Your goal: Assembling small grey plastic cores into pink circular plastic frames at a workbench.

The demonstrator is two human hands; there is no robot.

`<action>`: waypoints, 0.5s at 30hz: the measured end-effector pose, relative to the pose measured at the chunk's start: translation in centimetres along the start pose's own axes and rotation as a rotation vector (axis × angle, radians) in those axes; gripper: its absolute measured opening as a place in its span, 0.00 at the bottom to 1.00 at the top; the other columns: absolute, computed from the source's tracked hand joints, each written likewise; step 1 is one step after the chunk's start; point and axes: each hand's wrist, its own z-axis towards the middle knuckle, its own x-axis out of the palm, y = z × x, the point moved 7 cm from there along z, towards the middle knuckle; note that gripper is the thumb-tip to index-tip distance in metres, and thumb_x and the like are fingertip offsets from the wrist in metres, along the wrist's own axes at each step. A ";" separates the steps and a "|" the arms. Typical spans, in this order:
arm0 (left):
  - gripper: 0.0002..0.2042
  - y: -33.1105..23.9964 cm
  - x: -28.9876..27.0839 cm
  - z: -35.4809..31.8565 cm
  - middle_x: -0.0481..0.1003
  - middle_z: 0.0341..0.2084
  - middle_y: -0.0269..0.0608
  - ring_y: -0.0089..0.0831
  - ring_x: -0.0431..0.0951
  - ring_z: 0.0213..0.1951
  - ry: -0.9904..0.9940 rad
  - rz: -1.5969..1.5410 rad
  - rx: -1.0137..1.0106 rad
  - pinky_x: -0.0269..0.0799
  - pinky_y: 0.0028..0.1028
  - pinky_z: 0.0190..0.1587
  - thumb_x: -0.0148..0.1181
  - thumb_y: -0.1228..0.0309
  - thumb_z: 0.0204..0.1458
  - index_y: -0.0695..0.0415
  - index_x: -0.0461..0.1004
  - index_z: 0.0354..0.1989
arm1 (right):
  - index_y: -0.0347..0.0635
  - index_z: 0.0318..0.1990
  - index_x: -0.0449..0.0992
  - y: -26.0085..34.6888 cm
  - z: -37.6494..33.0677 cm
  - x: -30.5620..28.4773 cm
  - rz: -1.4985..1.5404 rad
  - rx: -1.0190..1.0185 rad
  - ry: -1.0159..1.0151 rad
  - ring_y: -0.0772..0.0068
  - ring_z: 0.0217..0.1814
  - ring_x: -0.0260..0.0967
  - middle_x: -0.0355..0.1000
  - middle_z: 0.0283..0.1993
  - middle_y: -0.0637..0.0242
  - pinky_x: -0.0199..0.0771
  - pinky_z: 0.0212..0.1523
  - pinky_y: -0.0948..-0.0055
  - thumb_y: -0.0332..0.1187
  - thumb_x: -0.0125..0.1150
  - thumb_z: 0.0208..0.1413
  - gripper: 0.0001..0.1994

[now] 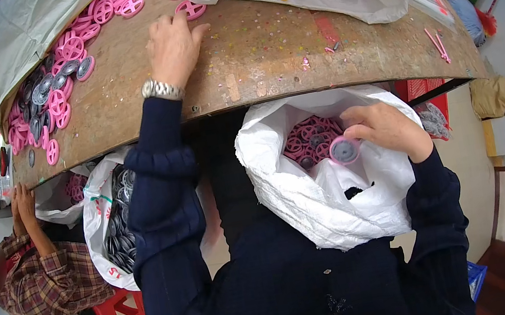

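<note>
Apparently, the right hand (382,128) pinches a pink-rimmed grey disc (345,152) at three o'clock, over the white sack (299,216); at eleven, the left hand (174,49), loosely spread, reaches a pink wheel (193,10). Rim grips likely steady both.

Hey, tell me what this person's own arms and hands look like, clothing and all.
Long, dark navy sleeves cover both arms. The left hand and right hand are ungloved. A silver metal-link band circles the left wrist; none shows on the right.
</note>
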 end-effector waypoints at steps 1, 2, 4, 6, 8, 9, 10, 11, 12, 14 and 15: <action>0.23 0.4 0.8 1.1 0.76 0.39 0.51 0.51 0.73 0.47 -0.001 -0.005 0.004 0.71 0.47 0.46 0.62 0.51 0.53 0.60 0.76 0.46 | 0.36 0.44 0.78 -0.3 -0.1 0.2 -0.076 0.055 0.014 0.50 0.44 0.75 0.78 0.40 0.53 0.73 0.45 0.60 0.45 0.60 0.58 0.19; 0.25 1.0 1.7 2.0 0.76 0.41 0.51 0.51 0.73 0.48 0.044 0.035 -0.018 0.72 0.47 0.46 0.61 0.48 0.52 0.60 0.76 0.46 | 0.37 0.45 0.78 -0.4 0.0 0.2 -0.152 0.105 0.029 0.49 0.45 0.75 0.78 0.40 0.52 0.72 0.46 0.59 0.47 0.60 0.57 0.20; 0.27 1.5 3.2 3.7 0.76 0.43 0.52 0.50 0.73 0.50 0.089 0.072 -0.038 0.72 0.48 0.46 0.61 0.45 0.51 0.59 0.76 0.46 | 0.38 0.45 0.78 0.6 0.6 -0.8 -0.139 0.059 -0.015 0.52 0.41 0.76 0.77 0.37 0.51 0.73 0.44 0.62 0.42 0.61 0.57 0.17; 0.30 2.4 4.5 4.8 0.77 0.45 0.52 0.51 0.73 0.52 0.204 0.094 -0.104 0.72 0.50 0.47 0.60 0.41 0.50 0.58 0.76 0.47 | 0.35 0.45 0.77 2.3 2.0 -2.2 0.102 -0.030 -0.066 0.61 0.37 0.76 0.77 0.35 0.54 0.74 0.40 0.66 0.36 0.60 0.58 0.13; 0.31 3.2 5.7 5.3 0.77 0.45 0.51 0.51 0.73 0.52 0.194 0.051 -0.134 0.72 0.50 0.47 0.60 0.41 0.49 0.58 0.76 0.47 | 0.33 0.43 0.77 3.0 3.6 -3.1 0.170 -0.038 -0.115 0.70 0.34 0.74 0.77 0.33 0.58 0.73 0.38 0.71 0.30 0.58 0.58 0.10; 0.31 3.7 6.1 5.4 0.78 0.44 0.50 0.51 0.73 0.52 0.186 0.010 -0.163 0.72 0.50 0.47 0.60 0.40 0.48 0.57 0.76 0.48 | 0.32 0.43 0.77 3.6 4.4 -4.1 0.223 -0.058 -0.184 0.72 0.34 0.74 0.77 0.32 0.59 0.73 0.38 0.72 0.30 0.57 0.59 0.10; 0.31 3.6 6.6 5.5 0.78 0.44 0.50 0.51 0.73 0.52 0.185 0.007 -0.161 0.72 0.50 0.47 0.60 0.40 0.48 0.57 0.76 0.48 | 0.31 0.43 0.77 3.7 5.2 -5.1 0.275 -0.074 -0.253 0.74 0.35 0.74 0.77 0.32 0.59 0.73 0.38 0.72 0.29 0.57 0.59 0.10; 0.30 3.4 6.9 5.7 0.78 0.44 0.50 0.51 0.74 0.50 0.206 -0.025 -0.182 0.72 0.50 0.48 0.61 0.41 0.48 0.57 0.76 0.48 | 0.31 0.43 0.77 3.1 6.3 -5.4 0.274 -0.070 -0.260 0.74 0.35 0.74 0.77 0.32 0.59 0.73 0.38 0.72 0.29 0.57 0.59 0.10; 0.30 3.4 7.1 5.8 0.78 0.43 0.50 0.52 0.75 0.49 0.227 -0.056 -0.206 0.72 0.50 0.48 0.62 0.43 0.48 0.57 0.75 0.47 | 0.32 0.43 0.77 2.3 7.6 -6.2 0.311 -0.109 -0.368 0.74 0.35 0.74 0.77 0.32 0.60 0.73 0.37 0.73 0.29 0.57 0.59 0.10; 0.28 2.9 6.6 5.6 0.78 0.43 0.51 0.53 0.75 0.48 0.207 -0.077 -0.187 0.72 0.49 0.48 0.63 0.45 0.47 0.58 0.75 0.47 | 0.33 0.43 0.77 1.2 10.2 -7.6 0.351 -0.150 -0.476 0.75 0.34 0.73 0.76 0.32 0.60 0.73 0.37 0.74 0.29 0.57 0.59 0.10; 0.27 2.7 6.1 5.4 0.77 0.43 0.52 0.53 0.76 0.46 0.187 -0.099 -0.170 0.72 0.49 0.47 0.64 0.48 0.47 0.58 0.75 0.46 | 0.34 0.44 0.77 1.3 11.2 -8.6 0.213 -0.182 -0.561 0.72 0.34 0.74 0.77 0.33 0.60 0.73 0.37 0.73 0.30 0.57 0.59 0.10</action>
